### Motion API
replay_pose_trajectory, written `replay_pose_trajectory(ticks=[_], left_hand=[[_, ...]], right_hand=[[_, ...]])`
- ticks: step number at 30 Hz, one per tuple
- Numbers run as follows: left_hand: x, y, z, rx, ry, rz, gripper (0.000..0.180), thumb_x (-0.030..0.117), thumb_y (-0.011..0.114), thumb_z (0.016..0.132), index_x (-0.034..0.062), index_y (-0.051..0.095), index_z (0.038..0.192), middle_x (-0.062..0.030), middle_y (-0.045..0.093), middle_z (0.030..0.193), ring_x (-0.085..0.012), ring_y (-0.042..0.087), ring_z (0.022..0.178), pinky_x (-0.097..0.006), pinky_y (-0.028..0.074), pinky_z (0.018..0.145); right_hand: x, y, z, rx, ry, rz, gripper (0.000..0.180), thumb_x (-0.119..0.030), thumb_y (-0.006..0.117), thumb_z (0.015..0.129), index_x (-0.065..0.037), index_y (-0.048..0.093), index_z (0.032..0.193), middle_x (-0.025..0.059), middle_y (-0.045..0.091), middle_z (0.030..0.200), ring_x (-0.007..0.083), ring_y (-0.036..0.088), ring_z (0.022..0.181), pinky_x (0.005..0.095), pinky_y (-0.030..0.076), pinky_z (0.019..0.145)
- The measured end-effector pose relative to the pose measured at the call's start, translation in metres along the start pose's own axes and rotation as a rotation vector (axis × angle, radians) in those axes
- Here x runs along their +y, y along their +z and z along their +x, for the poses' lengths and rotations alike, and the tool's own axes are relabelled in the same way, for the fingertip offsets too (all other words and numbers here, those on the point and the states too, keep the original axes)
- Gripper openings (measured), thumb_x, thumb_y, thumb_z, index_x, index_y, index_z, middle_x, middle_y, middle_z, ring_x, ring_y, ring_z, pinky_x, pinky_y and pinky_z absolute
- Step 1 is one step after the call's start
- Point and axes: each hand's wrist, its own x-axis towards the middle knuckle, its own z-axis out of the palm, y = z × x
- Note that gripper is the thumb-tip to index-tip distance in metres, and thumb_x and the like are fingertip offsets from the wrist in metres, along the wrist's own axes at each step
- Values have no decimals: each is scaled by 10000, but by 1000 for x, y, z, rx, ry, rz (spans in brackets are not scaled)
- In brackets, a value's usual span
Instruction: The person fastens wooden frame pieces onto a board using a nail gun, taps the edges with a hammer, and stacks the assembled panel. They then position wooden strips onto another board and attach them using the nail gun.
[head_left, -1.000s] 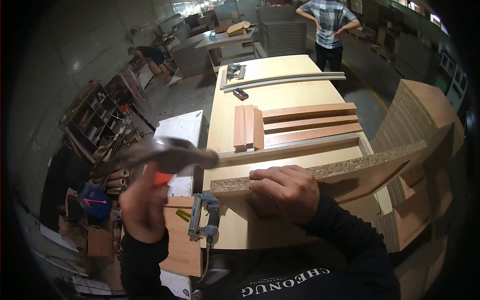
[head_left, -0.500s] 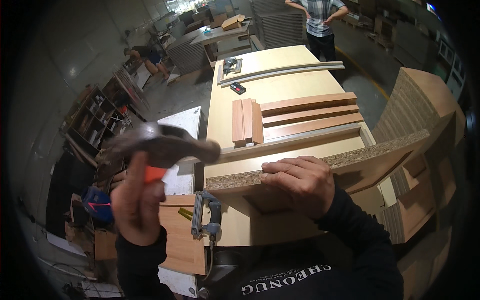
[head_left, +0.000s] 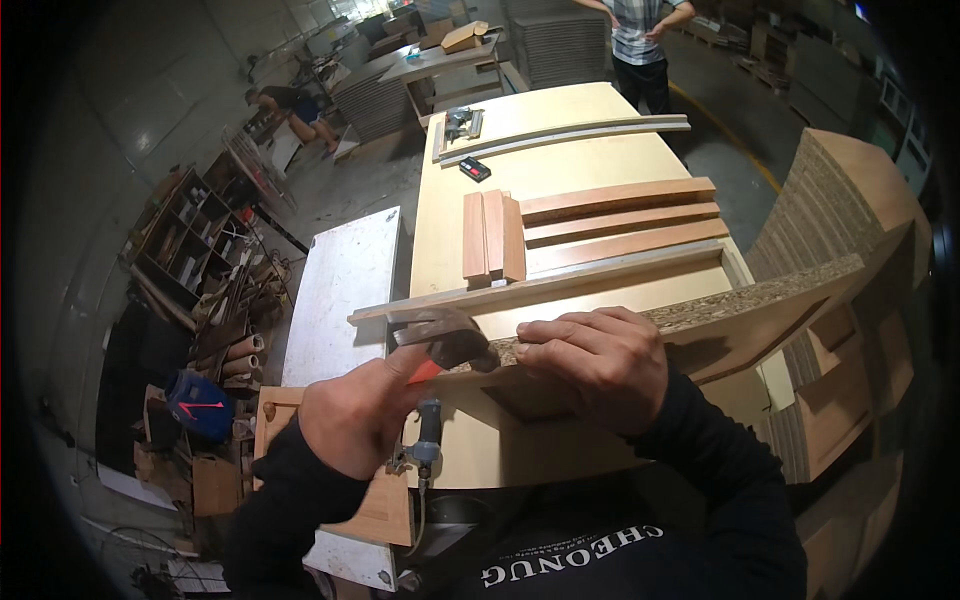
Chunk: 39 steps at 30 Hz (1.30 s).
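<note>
My left hand [head_left: 350,415] is closed round the orange handle of a claw hammer [head_left: 445,335]. The hammer's dark metal head is down at the left end of a chipboard panel [head_left: 765,298], apparently against its edge; whether it touches is hard to tell. This wood-faced panel stands on edge, its rough particle side upward. My right hand [head_left: 595,370] grips that upper edge just right of the hammer head, fingers bent over it. Anything under those fingertips is hidden. A nail gun [head_left: 428,440] with a hose lies below the hammer, partly covered by my left hand.
Behind the panel, a pale board [head_left: 590,160] bears several wood strips [head_left: 620,200], a grey-edged frame [head_left: 560,280] and a small black box [head_left: 475,168]. Curved stacked panels [head_left: 830,200] rise at right. A white board [head_left: 340,290] lies left. One person [head_left: 640,45] stands behind; another [head_left: 295,110] bends far left.
My left hand has swung the hammer down and to the right, from above the white board onto the panel's left end. My right hand keeps its place on the panel.
</note>
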Motion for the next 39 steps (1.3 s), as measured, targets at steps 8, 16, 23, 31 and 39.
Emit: replay_pose_trajectory(ticks=[8, 16, 23, 31, 39], left_hand=[[3, -10, 7, 334, -208, -398, 371, 54, 634, 744, 19, 538, 1101, -175, 613, 810, -330, 609, 665, -323, 501, 587], [4, -3, 7, 74, 3, -93, 391, 62, 635, 749, 20, 529, 1123, -178, 607, 786, -324, 609, 651, -359, 486, 552], [8, -4, -5, -28, -140, 83, 316, 59, 600, 777, -2, 554, 1084, -176, 615, 750, -277, 627, 643, -325, 483, 553], [-13, -14, -11, 703, -190, -398, 384, 190, 414, 907, 16, 466, 1246, -53, 573, 663, -64, 464, 485, -194, 411, 474], [-21, -29, -28, 233, -116, -12, 426, 79, 625, 768, 32, 508, 1175, -176, 620, 756, -264, 626, 637, -338, 485, 550]], right_hand=[[5, 2, -2, 5, -11, -19, 82, -179, 616, 762, -107, 630, 800, 57, 665, 878, 183, 651, 775, 293, 510, 674], [1, 0, -4, 29, -22, -3, 87, -175, 626, 755, -90, 624, 774, 72, 667, 865, 190, 650, 755, 295, 511, 664], [3, 2, -1, 49, 2, 13, 76, -157, 654, 718, -114, 636, 779, 45, 669, 869, 191, 650, 772, 297, 499, 660], [1, 0, -2, 20, 25, 8, 90, -132, 672, 695, -112, 641, 778, 44, 670, 867, 188, 649, 774, 298, 490, 660], [1, 1, 2, 13, 19, 6, 90, -116, 678, 674, -109, 644, 757, 46, 671, 863, 192, 648, 775, 306, 485, 662]])
